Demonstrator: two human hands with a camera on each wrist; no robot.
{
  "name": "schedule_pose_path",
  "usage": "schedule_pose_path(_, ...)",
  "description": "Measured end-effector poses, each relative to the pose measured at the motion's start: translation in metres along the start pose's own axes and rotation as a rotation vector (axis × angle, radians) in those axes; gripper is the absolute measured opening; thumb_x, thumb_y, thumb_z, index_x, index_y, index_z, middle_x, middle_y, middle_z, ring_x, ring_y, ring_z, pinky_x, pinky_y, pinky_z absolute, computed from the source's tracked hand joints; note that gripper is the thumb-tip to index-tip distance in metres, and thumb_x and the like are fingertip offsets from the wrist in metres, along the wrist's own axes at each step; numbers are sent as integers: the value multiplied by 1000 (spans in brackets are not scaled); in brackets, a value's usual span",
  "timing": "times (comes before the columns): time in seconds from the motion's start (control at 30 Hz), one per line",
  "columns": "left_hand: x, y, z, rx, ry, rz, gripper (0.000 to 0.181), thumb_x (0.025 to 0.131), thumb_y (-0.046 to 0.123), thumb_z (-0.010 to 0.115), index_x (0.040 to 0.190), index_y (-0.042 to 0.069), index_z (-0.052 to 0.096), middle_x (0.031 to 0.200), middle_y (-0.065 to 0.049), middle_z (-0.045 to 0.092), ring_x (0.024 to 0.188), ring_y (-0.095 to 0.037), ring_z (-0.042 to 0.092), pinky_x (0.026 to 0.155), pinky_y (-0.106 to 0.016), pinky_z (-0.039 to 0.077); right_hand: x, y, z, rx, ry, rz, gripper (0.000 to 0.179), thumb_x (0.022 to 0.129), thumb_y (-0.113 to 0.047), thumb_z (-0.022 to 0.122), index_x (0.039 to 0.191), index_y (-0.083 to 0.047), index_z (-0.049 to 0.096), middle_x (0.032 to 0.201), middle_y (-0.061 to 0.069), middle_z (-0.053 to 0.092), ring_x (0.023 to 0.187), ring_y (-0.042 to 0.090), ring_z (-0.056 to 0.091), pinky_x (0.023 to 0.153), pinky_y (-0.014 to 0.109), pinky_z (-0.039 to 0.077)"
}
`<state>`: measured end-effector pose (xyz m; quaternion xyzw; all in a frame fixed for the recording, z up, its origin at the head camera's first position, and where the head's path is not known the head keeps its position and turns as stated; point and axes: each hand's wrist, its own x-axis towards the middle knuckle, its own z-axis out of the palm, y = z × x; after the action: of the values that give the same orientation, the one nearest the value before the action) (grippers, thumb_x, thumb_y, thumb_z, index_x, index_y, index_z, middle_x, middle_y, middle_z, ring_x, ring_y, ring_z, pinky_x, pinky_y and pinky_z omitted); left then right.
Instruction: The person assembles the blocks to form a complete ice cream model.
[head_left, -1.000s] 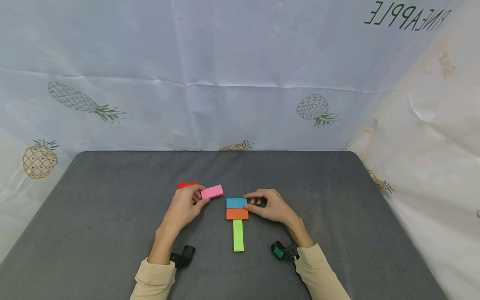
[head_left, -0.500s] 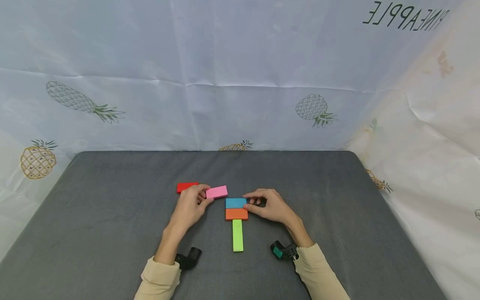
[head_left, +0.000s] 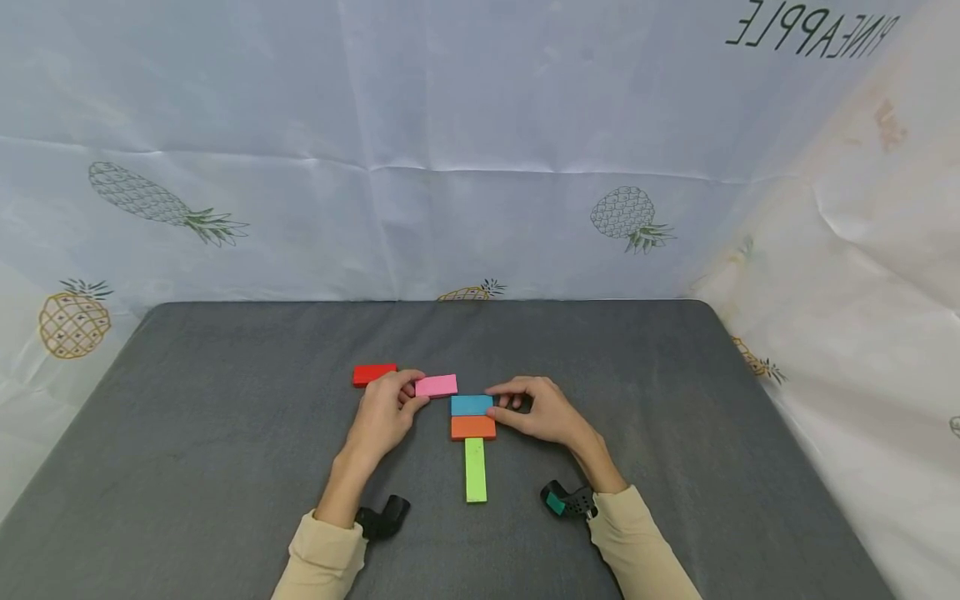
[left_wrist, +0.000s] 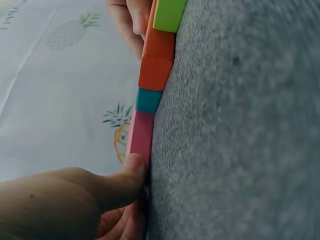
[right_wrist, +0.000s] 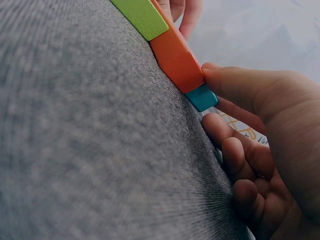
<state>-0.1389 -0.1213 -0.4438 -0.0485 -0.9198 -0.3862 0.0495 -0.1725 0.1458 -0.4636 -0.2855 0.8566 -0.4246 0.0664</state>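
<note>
My left hand (head_left: 382,412) pinches the left end of a pink wooden block (head_left: 437,385) between thumb and fingers, just up and left of a blue block (head_left: 472,405). In the left wrist view the thumb presses on the pink block (left_wrist: 141,132). My right hand (head_left: 540,408) holds the blue block at its right end, thumb on the near side and index finger on the far side. Against the blue block's near side lies an orange block (head_left: 473,427). Below it a lime green block (head_left: 476,471) points toward me, forming a stem shape.
A red block (head_left: 373,374) lies behind the left hand, partly covered by it. Dark grey cloth covers the table (head_left: 225,442). A pineapple-print curtain (head_left: 480,108) hangs behind the far edge. Black wrist cameras sit by both sleeves.
The left hand has carried the pink block to the right and slightly nearer, turning it straighter alongside the blue block. More of the red block shows. The right hand has stayed at the blue block.
</note>
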Motion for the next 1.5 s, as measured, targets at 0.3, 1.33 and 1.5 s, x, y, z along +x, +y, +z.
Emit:
schedule_pose_path(0.3, 1, -1, 2, 0, -2, 5, 35, 86, 3, 80, 120, -3, 71, 87, -11, 64, 71, -14, 56, 65, -25, 48, 0, -1, -1, -3, -2, 0, 29, 91, -23, 79, 118, -12, 77, 87, -2, 70, 79, 8, 55, 72, 23, 47)
schedule_pose_path(1.33, 3, 4, 7, -28, -42, 26, 35, 91, 0, 73, 125, -6, 67, 93, -14, 69, 72, -15, 57, 67, -27, 50, 0, 2, -1, 19, 14, -13, 27, 92, -21, 77, 115, -8, 78, 85, 1, 71, 76, 4, 54, 70, 23, 47)
schedule_pose_path(1.5, 2, 8, 11, -20, -32, 51, 35, 91, 1, 74, 125, -5, 68, 93, -13, 69, 72, -14, 56, 67, -25, 49, 0, 2, -2, 12, 9, 1, 25, 92, -22, 78, 113, -8, 79, 85, 0, 71, 76, 4, 54, 69, 22, 47)
